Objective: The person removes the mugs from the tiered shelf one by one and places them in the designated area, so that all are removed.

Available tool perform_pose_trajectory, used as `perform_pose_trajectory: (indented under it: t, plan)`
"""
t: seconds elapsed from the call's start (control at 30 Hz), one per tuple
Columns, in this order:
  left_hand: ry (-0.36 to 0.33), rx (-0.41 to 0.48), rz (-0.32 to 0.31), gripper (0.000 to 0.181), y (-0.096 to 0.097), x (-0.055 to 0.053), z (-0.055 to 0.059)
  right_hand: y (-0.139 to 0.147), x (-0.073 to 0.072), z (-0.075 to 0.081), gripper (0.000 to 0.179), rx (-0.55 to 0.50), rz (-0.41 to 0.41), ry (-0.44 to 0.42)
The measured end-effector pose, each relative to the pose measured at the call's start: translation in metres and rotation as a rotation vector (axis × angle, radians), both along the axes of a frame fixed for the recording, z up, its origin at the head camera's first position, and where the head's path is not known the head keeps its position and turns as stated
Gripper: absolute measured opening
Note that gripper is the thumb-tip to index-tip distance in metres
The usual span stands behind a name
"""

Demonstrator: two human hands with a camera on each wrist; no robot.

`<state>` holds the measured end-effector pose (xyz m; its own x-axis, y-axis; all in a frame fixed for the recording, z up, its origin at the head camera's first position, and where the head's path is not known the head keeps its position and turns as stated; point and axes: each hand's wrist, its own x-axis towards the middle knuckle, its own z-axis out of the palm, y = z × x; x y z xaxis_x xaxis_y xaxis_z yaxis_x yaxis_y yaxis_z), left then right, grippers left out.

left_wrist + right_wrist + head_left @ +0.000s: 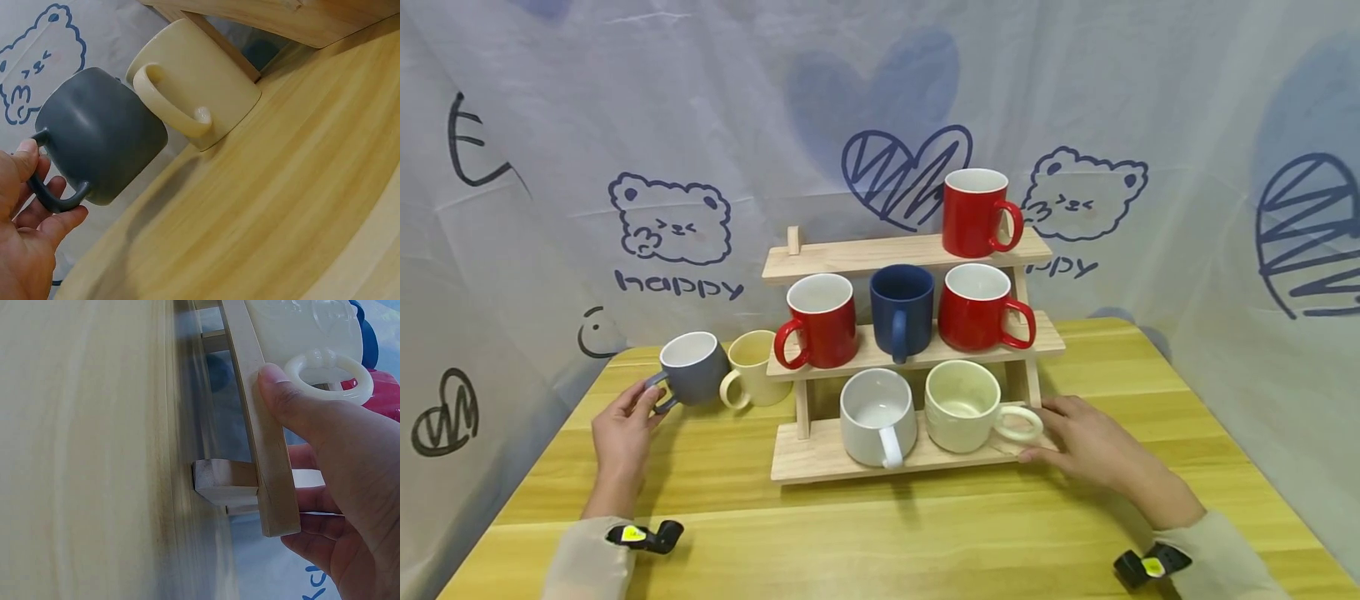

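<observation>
My left hand holds a grey-blue mug by its handle, thumb and fingers pinching it. In the left wrist view the mug looks raised off the table. Just right of it stands a pale yellow mug, its handle towards me. My right hand grips the right end of the lowest shelf of a wooden rack. The right wrist view shows the thumb on the shelf board and the other fingers on its far side. The rack's cream mug has its handle close to this hand.
A white mug shares the lowest shelf. The middle shelf bears a red mug, a dark blue mug and another red mug. One more red mug stands on top. A printed curtain hangs behind the wooden table.
</observation>
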<state>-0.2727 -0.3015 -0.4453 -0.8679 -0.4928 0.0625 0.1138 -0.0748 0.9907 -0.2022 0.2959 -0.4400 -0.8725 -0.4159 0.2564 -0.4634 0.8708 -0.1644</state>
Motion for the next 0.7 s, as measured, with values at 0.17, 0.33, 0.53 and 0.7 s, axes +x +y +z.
perform_pose_trajectory:
  t: [0.17,0.33,0.53,0.7]
  plan:
    - [-0.006,0.082,-0.028,0.049,-0.005,0.000,-0.006,0.000,0.000,0.000,0.077,-0.002,-0.006,-0.008]
    - [-0.017,0.158,-0.077,0.049,-0.013,0.001,-0.013,0.000,0.000,0.000,0.078,0.001,-0.007,-0.009]
    - [-0.002,0.158,-0.133,0.053,-0.015,0.000,-0.021,0.000,0.001,0.000,0.078,0.002,-0.010,-0.015]
    - [-0.008,0.148,-0.153,0.063,-0.014,0.000,-0.024,0.000,0.000,-0.001,0.078,0.000,-0.001,-0.009]
